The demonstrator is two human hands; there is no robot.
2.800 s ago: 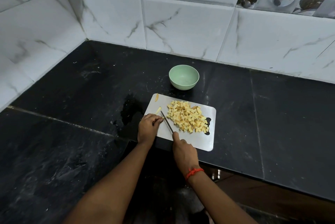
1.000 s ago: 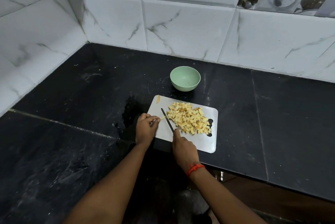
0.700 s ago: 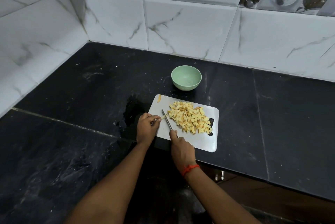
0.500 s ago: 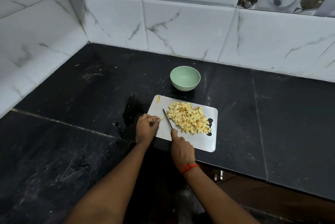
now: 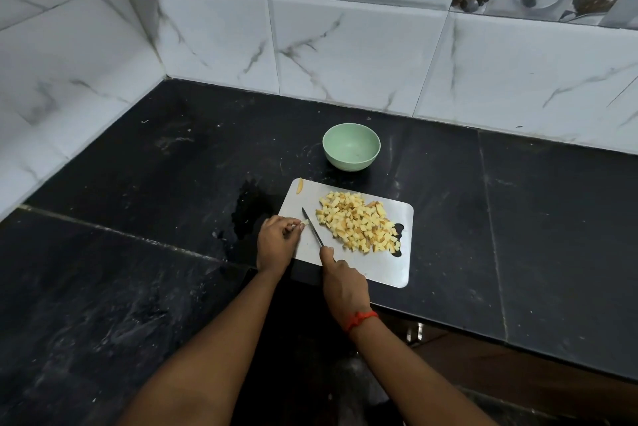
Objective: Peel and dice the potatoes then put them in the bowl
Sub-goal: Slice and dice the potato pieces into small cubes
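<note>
Now the last strip [image 5: 299, 226] was under the knife [image 5: 312, 227].
Left hand [image 5: 278, 241] fingers had taken and pinched it on the board [image 5: 386, 266]; right hand [image 5: 341, 282] fingers gripped the knife. Dice [image 5: 359, 225] were piled beside, and the bowl [image 5: 351, 146] was not yet filled.

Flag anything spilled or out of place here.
A wet patch darkens the counter just left of the cutting board. One potato sliver lies alone at the board's far left corner, apart from the diced pile. Nothing else stands out.
</note>
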